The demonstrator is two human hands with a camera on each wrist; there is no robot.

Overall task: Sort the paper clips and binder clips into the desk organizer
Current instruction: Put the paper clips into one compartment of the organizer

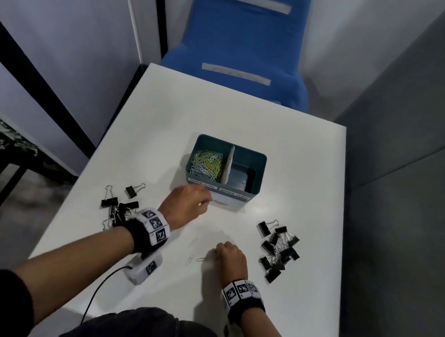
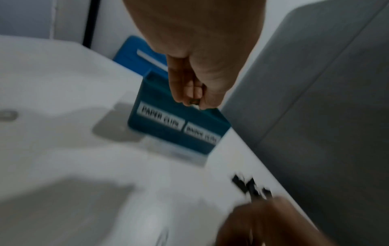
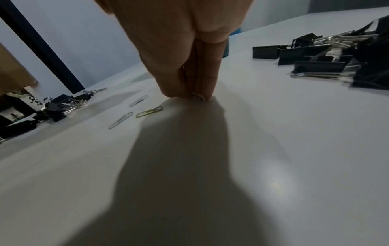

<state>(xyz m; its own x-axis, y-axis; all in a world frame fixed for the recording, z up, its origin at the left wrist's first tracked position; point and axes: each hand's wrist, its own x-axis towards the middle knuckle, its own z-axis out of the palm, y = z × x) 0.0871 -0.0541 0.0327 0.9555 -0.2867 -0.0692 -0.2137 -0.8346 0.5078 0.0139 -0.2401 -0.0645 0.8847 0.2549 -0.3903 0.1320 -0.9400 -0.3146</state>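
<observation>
Desk organizer (image 1: 243, 197) labelled "PAPER CLIPS" — paper clips (image 1: 207, 163) inside, left compartment

Bare table (image 1: 298, 162) around organizer (image 1: 251, 199); binder clip piles (image 1: 279, 251) on both flanks

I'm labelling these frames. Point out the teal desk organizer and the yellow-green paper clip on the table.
teal plastic desk organizer (image 1: 258, 171): head view, right wall.
yellow-green wire paper clip (image 3: 149, 111): right wrist view, middle of its loop.

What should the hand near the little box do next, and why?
Probably lift the left hand over the organizer and drop its small pinched item into the left compartment. That side holds the paper clips; the hand is still in front of the box.
</observation>
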